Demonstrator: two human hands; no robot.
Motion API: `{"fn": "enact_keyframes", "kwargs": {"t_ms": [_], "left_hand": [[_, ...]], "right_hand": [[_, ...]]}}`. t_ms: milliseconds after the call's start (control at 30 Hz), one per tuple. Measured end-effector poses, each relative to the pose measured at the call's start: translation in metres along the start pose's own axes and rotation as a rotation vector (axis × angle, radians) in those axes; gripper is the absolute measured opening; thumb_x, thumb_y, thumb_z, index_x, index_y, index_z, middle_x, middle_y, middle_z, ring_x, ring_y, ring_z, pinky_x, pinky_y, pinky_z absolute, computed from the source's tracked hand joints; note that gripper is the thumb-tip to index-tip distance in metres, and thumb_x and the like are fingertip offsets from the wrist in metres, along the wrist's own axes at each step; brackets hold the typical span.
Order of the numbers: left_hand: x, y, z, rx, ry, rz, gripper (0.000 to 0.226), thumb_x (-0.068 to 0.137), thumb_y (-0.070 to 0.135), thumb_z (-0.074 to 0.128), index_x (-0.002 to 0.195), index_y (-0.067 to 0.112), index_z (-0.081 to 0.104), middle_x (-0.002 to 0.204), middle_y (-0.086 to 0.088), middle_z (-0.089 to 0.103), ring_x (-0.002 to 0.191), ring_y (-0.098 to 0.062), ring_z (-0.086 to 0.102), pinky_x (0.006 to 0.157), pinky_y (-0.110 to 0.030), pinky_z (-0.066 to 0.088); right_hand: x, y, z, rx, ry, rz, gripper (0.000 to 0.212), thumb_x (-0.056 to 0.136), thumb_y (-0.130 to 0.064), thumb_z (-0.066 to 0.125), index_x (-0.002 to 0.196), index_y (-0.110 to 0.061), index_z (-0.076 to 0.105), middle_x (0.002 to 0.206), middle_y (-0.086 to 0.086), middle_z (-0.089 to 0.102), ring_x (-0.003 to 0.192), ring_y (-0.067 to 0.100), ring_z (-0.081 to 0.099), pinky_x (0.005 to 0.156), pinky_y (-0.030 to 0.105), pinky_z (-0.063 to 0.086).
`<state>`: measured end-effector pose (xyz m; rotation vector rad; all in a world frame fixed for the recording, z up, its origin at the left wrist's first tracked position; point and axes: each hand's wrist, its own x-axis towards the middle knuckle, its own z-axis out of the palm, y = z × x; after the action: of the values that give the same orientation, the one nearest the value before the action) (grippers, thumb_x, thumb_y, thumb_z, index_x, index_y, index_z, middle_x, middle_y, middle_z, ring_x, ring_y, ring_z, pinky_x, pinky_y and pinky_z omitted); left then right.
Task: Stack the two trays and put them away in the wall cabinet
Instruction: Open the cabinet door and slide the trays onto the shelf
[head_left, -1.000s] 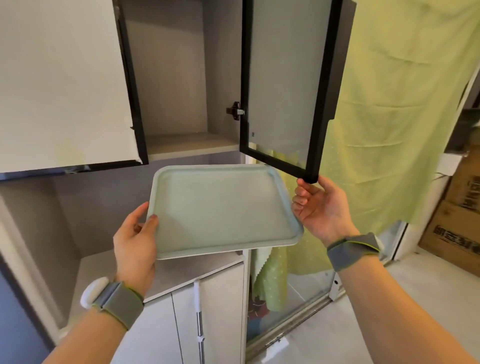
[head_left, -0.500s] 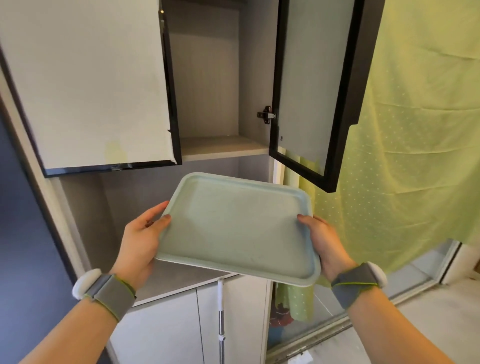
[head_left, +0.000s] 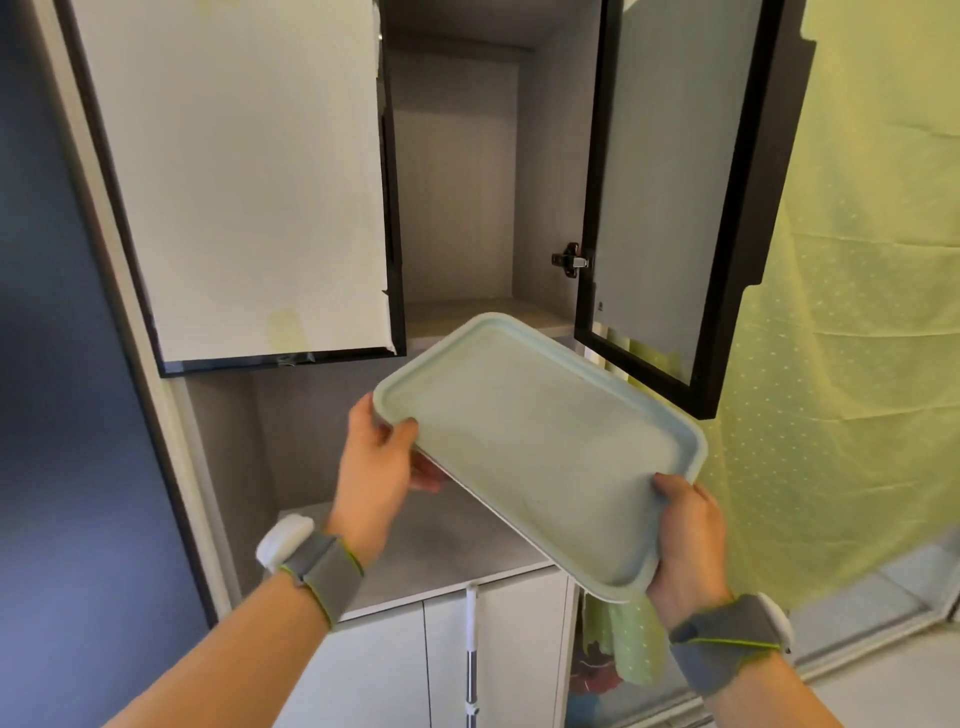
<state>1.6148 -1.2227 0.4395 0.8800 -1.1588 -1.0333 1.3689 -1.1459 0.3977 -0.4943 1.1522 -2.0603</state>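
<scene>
I hold a pale green tray stack (head_left: 540, 447) in the air, turned so one corner points into the wall cabinet (head_left: 457, 187). A thin white edge shows under the green tray, so a second tray seems to lie beneath it. My left hand (head_left: 379, 467) grips the near left corner, thumb on top. My right hand (head_left: 685, 535) grips the near right corner. The far corner of the stack hangs just over the front of the cabinet's shelf (head_left: 467, 312). The cabinet's right door (head_left: 675, 197) stands open.
The closed left cabinet door (head_left: 244, 176) is white with a black frame. Below are a grey counter (head_left: 441, 545) and white lower doors (head_left: 498, 649). A green dotted curtain (head_left: 857, 312) hangs on the right. A dark wall panel (head_left: 62, 364) fills the left.
My right hand left the open door's lower corner and took the tray's right side. The trays rose and turned toward the cabinet opening, and my view swung up and left.
</scene>
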Motion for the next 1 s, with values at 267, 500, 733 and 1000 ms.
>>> {"fn": "enact_keyframes", "kwargs": {"t_ms": [267,500,733,1000], "left_hand": [[-0.017,-0.01,0.051,0.024,-0.227,0.047,0.047,0.093,0.008,0.053,0.12,0.046,0.047,0.104,-0.002,0.073,0.086,-0.024,0.074,0.056,-0.036,0.059],[0.039,0.014,0.038,-0.073,-0.141,-0.055,0.026,0.097,0.009,0.047,0.112,0.012,0.067,0.101,-0.003,0.076,0.078,-0.014,0.075,0.058,-0.027,0.058],[0.032,0.016,0.015,0.359,-0.179,0.186,0.049,0.09,0.017,0.061,0.138,0.02,0.052,0.126,-0.008,0.06,0.114,-0.021,0.061,0.101,-0.038,0.048],[0.023,0.025,0.002,1.025,-0.358,0.946,0.022,0.088,0.036,0.067,0.107,0.024,0.072,0.104,0.007,0.069,0.106,-0.019,0.057,0.095,-0.037,0.04]], "right_hand": [[-0.028,0.008,0.026,0.195,-0.022,0.017,0.019,0.087,-0.006,0.049,0.091,-0.021,0.059,0.08,0.003,0.067,0.064,0.014,0.065,0.048,0.027,0.052],[-0.036,-0.015,0.06,0.177,-0.376,0.154,0.027,0.095,-0.009,0.052,0.122,-0.009,0.056,0.09,0.011,0.077,0.08,0.034,0.074,0.064,0.041,0.06],[-0.032,-0.015,0.083,0.233,-0.378,0.156,0.035,0.092,0.0,0.055,0.126,-0.007,0.056,0.117,0.02,0.07,0.096,0.037,0.072,0.072,0.047,0.061],[-0.011,-0.01,0.106,0.229,-0.396,0.142,0.034,0.093,-0.005,0.056,0.127,-0.007,0.056,0.113,0.021,0.071,0.097,0.038,0.071,0.073,0.045,0.06]]}}
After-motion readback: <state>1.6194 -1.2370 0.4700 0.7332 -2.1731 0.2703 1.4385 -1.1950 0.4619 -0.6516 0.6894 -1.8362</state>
